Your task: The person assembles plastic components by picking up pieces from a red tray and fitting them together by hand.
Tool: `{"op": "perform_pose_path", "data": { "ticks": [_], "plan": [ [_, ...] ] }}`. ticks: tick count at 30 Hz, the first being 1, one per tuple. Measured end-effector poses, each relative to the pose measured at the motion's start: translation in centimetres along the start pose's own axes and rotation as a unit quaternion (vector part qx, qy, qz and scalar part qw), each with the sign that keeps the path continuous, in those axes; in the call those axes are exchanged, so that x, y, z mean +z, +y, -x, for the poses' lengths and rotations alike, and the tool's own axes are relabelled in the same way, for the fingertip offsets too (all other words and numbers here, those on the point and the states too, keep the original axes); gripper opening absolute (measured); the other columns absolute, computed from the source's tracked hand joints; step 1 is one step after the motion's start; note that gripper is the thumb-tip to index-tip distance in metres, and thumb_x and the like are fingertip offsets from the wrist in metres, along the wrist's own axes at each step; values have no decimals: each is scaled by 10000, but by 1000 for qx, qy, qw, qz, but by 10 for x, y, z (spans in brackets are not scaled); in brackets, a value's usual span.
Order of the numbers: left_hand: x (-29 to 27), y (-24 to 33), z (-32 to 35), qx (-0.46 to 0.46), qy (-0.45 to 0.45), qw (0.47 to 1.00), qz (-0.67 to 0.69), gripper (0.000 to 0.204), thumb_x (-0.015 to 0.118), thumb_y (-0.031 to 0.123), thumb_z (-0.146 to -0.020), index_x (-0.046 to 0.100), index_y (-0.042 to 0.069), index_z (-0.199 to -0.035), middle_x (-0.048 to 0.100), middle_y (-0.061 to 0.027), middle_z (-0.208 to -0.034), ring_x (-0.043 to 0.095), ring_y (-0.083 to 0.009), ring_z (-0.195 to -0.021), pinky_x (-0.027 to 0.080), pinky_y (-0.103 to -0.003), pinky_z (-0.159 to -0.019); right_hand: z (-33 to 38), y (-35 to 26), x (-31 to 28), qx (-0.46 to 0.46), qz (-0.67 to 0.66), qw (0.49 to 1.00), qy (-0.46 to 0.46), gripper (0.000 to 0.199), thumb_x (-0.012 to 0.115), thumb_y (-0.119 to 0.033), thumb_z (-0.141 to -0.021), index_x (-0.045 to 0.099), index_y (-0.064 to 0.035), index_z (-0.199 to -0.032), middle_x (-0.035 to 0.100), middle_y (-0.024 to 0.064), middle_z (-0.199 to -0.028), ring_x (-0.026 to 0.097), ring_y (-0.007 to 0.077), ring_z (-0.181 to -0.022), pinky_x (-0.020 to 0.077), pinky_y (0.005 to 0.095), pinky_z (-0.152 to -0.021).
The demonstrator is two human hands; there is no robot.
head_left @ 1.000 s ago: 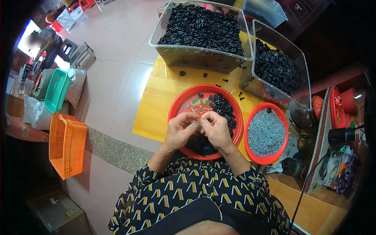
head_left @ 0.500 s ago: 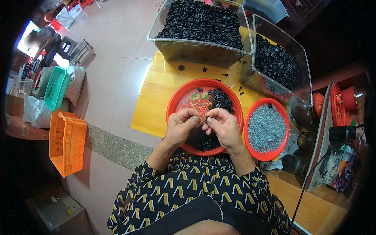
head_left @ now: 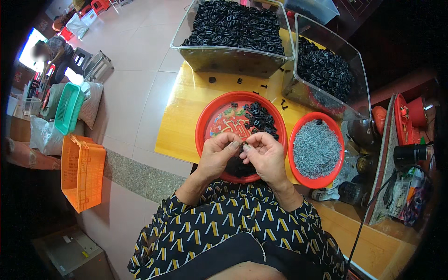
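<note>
Over the red tray, my left hand and my right hand meet fingertip to fingertip. My right thumb and fingers pinch a small black plastic piece. The left thumb and forefinger are pressed together against it; whatever lies between them is too small to make out. Loose black plastic pieces heap along the tray's right side, and more sit in shadow under my hands. To the right, a smaller red tray holds a pile of silvery screws.
Two clear bins of black pieces stand at the back of the yellow table. Stray small parts lie before them. Left on the floor are an orange crate and a green basket. Farther off sits another person.
My fingertips have closed together, bringing the black piece in my right hand against the left fingers. The whole view has shifted slightly.
</note>
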State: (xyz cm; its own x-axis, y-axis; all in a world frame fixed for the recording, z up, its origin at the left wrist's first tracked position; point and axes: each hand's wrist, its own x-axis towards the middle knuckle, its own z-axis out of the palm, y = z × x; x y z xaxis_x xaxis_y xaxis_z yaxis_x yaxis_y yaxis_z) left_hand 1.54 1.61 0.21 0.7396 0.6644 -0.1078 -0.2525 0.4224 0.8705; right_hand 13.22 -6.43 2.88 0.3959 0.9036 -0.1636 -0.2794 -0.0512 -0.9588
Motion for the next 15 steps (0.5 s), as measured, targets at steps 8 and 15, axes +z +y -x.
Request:
{"op": "perform_pose_path", "data": {
  "ticks": [8, 15],
  "plan": [
    [6, 4, 2, 14, 3, 995, -101, 79, 507, 68, -839, 537, -5, -843, 527, 16, -759, 465, -43, -695, 387, -182, -618, 3, 2, -4, -1, 21, 1000, 7, 90, 528, -1, -795, 490, 6, -877, 546, 33, -732, 567, 81, -617, 471, 191, -515],
    [7, 4, 1, 19, 20, 972, -235, 107, 519, 86, -831, 534, -8, -783, 510, 12, -706, 452, -47, -668, 382, -201, -584, 5, 3, -5, -5, 57, 998, 3, 62, 524, 17, -797, 506, 10, -856, 545, 32, -726, 564, 80, -614, 478, 192, -521]
  ]
}}
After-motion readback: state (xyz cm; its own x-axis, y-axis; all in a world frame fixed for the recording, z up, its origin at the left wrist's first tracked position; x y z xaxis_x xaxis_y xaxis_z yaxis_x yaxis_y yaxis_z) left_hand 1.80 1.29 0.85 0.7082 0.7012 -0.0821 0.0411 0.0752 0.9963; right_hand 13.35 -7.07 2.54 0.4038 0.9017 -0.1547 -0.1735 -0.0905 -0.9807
